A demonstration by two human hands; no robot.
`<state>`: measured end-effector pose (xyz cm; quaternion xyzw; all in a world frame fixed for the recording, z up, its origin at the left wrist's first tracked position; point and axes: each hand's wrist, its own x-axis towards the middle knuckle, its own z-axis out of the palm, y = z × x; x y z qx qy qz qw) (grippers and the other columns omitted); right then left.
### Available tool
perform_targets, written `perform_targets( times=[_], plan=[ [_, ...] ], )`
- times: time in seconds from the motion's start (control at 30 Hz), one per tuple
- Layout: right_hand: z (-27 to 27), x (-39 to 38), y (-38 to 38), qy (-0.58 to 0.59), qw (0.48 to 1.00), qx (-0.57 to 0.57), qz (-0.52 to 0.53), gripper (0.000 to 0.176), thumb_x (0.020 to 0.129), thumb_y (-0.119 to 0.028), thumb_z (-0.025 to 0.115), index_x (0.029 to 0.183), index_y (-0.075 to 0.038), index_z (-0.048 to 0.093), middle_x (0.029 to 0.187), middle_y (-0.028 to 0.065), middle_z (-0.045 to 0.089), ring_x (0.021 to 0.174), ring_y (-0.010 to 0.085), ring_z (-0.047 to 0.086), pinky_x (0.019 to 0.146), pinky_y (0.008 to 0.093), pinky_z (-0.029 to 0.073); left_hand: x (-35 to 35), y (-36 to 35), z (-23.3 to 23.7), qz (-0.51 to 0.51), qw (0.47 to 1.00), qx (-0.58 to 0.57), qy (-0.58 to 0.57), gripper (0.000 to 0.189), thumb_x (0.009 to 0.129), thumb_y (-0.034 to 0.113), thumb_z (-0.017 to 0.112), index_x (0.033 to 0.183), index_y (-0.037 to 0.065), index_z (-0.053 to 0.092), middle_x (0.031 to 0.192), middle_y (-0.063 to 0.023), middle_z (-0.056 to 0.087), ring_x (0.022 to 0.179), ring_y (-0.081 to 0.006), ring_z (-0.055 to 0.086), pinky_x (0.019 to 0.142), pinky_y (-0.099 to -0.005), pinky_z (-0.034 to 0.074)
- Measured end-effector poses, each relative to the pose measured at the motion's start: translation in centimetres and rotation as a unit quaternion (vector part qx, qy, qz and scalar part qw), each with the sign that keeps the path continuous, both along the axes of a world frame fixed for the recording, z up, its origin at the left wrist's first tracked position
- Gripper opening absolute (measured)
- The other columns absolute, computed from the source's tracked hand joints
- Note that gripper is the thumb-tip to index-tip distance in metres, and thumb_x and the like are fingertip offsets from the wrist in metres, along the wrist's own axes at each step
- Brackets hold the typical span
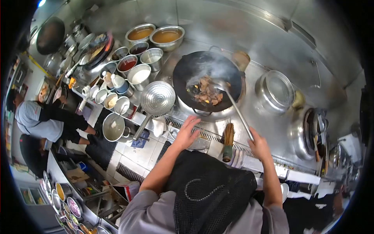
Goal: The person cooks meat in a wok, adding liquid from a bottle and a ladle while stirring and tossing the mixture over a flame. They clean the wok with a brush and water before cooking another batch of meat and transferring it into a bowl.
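My right hand [258, 145] grips the end of a long-handled metal wok ladle [235, 105], whose head rests among browned meat pieces [208, 93] in a black wok [185, 70]. Steam rises from the food and blurs part of the far wok wall. My left hand [187, 133] is held just in front of the wok's near loop handle [202, 113], fingers stretched out and holding nothing. A white cloth [159, 126] lies to its left. Between my hands, a bamboo wok brush [228, 141] leans at the stove's front edge.
A perforated strainer [157, 97] lies left of the wok, near metal pots of sauces [127, 63] and two bowls of brown liquid [167, 36]. A lidded steel pot [276, 91] stands to the right. Another person [46, 117] is at the far left.
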<state>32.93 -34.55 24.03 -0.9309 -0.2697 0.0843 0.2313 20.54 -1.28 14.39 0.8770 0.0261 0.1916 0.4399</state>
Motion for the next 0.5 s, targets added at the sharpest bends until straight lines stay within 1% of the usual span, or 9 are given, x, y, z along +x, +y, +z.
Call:
perform_targets(
  times=[0.03,0.07,0.13,0.2,0.3,0.33,0.4,0.47,0.5],
  plan=[
    [-1.5,0.2,-2.7,-0.046,0.999,-0.028,-0.003,0.064,0.084,-0.009,0.064,0.145,-0.018,0.045,0.104,0.0267,0.066,0.091,0.0466,0.064,0.08,0.0524,0.051,-1.7,0.9,-0.5,0.022,1.0,-0.017,0.012,0.046,0.088,0.011,0.067,0.133,0.009,0.055,0.141,-0.0183,0.048,0.135,-0.0367,0.043,0.112,-0.042,0.037],
    [-2.5,0.1,-4.8,-0.092,0.992,-0.084,-0.01,0.07,0.083,-0.007,0.064,0.148,-0.02,0.041,0.101,0.0233,0.065,0.082,0.0455,0.065,0.074,0.0537,0.053,-3.2,2.0,-0.8,0.049,0.998,-0.035,0.023,0.043,0.088,0.01,0.067,0.13,0.009,0.058,0.139,-0.0178,0.051,0.133,-0.0364,0.045,0.111,-0.0414,0.038],
    [-3.8,0.5,-6.4,-0.144,0.98,-0.135,0.013,0.071,0.084,-0.009,0.065,0.149,-0.018,0.039,0.096,0.0212,0.064,0.075,0.0432,0.065,0.066,0.0526,0.053,-6.3,4.1,0.2,0.105,0.992,-0.063,0.033,0.039,0.088,0.008,0.067,0.126,0.007,0.059,0.134,-0.0178,0.053,0.128,-0.0361,0.049,0.108,-0.041,0.041],
    [-4.0,0.4,-4.2,-0.154,0.98,-0.122,0.041,0.069,0.085,-0.011,0.066,0.149,-0.014,0.039,0.093,0.0195,0.064,0.069,0.0405,0.065,0.058,0.0494,0.053,-8.9,7.1,1.0,0.167,0.981,-0.086,0.047,0.035,0.088,0.007,0.067,0.123,0.006,0.061,0.129,-0.0178,0.056,0.124,-0.0359,0.053,0.105,-0.0407,0.043],
    [-5.2,1.2,3.2,-0.179,0.98,-0.042,0.072,0.065,0.089,-0.013,0.066,0.148,-0.013,0.04,0.094,0.0189,0.065,0.069,0.0392,0.066,0.058,0.0479,0.054,-9.8,13.4,2.6,0.286,0.958,0.024,-0.02,0.03,0.086,0.002,0.066,0.115,0.002,0.062,0.116,-0.0164,0.063,0.111,-0.0336,0.06,0.096,-0.0381,0.047],
    [-4.5,1.7,7.1,-0.165,0.982,-0.004,0.093,0.061,0.09,-0.012,0.065,0.147,-0.01,0.042,0.096,0.0197,0.066,0.071,0.0388,0.067,0.059,0.0459,0.054,-9.6,16.1,3.2,0.319,0.947,0.037,-0.027,0.031,0.085,0.001,0.066,0.116,0.001,0.061,0.116,-0.0165,0.063,0.11,-0.0335,0.06,0.095,-0.0379,0.048],
    [-2.7,2.6,16.4,-0.109,0.976,0.127,0.135,0.057,0.091,-0.009,0.063,0.145,-0.006,0.045,0.092,0.018,0.065,0.067,0.0311,0.068,0.057,0.0415,0.053,-8.4,21.5,4.6,0.371,0.927,-0.021,-0.052,0.039,0.084,0.002,0.066,0.122,0.001,0.058,0.119,-0.02,0.06,0.114,-0.0378,0.057,0.099,-0.0422,0.046],
    [0.3,2.4,25.9,0.062,0.973,0.181,0.13,0.054,0.092,-0.007,0.063,0.144,-0.003,0.046,0.088,0.0139,0.063,0.06,0.0187,0.062,0.054,0.0354,0.049,-6.4,27.7,3.7,0.434,0.898,0.035,-0.061,0.052,0.083,0.005,0.069,0.132,0.0,0.05,0.125,-0.0223,0.056,0.118,-0.0386,0.054,0.103,-0.0428,0.043],
    [-0.1,2.7,30.1,0.137,0.958,0.213,0.134,0.055,0.092,-0.007,0.063,0.145,-0.003,0.045,0.085,0.011,0.062,0.058,0.0141,0.057,0.052,0.0325,0.047,-5.3,30.8,2.7,0.444,0.893,0.036,-0.057,0.061,0.083,0.007,0.07,0.137,-0.001,0.044,0.128,-0.0233,0.053,0.121,-0.0391,0.052,0.104,-0.0429,0.041]
  ],
)
